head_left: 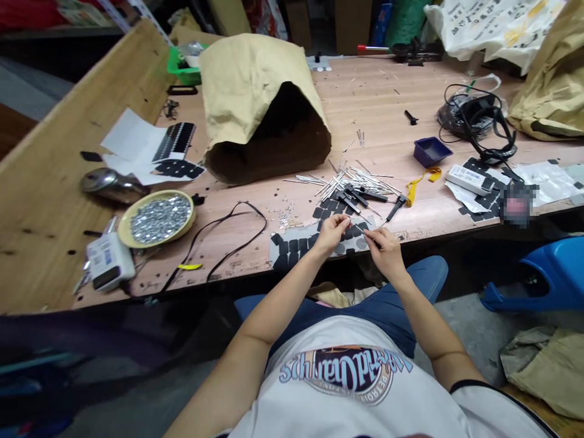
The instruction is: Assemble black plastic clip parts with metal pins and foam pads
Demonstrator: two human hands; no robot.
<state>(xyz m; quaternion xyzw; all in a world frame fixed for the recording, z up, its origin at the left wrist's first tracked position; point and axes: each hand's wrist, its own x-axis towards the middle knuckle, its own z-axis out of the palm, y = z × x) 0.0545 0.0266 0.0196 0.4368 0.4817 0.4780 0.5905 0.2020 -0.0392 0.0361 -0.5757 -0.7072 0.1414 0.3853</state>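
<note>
Above the table's front edge, my left hand [334,233] is closed in a pinch. Whatever lies between its fingertips is too small to make out. My right hand [385,250] grips a thin metal rod [359,229], whose tip points toward the left fingertips. Under both hands lies a grey sheet with black pads [298,246]. Just beyond them, several black-handled tools with thin shafts [351,196] rest beside a loose heap of thin metal rods [335,184]. Small shiny metal pieces [285,213] are scattered left of the heap.
A large brown paper bag [255,91] stands open behind the rods. Left sits a yellow bowl [191,222] of shiny pieces, with a black cord [228,216] nearby. To the right are a purple tray [431,150], a white box [468,179] and a black headset [486,128]. A blue stool [547,267] stands below.
</note>
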